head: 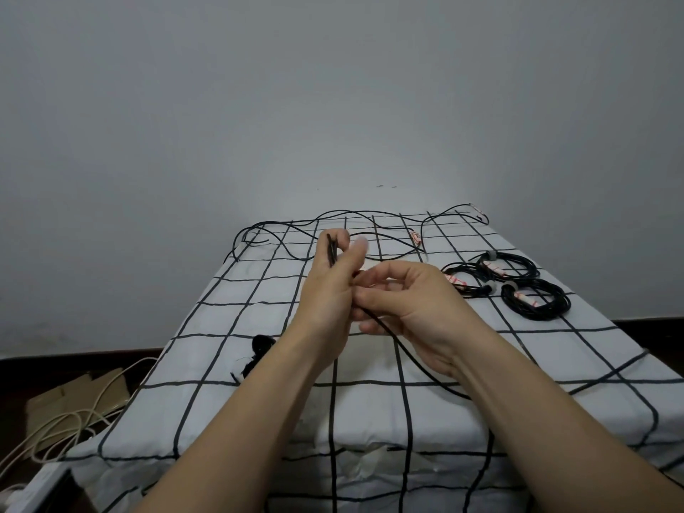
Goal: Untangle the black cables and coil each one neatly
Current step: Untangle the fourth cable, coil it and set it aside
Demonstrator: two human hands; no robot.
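Observation:
My left hand is raised over the table with turns of a thin black cable looped over it between thumb and fingers. Close against it, my right hand pinches the same cable, which runs down from the fingers and passes under my right wrist. More loose black cable sprawls in loops across the far end of the table. Three coiled black cables lie at the right: one, one behind it and the nearest, each with a grey tie and a white-and-red label.
The table carries a white cloth with a black grid. A small black-and-white object lies left of my left forearm. On the floor to the left are cream cables and flat cardboard. A grey wall stands behind.

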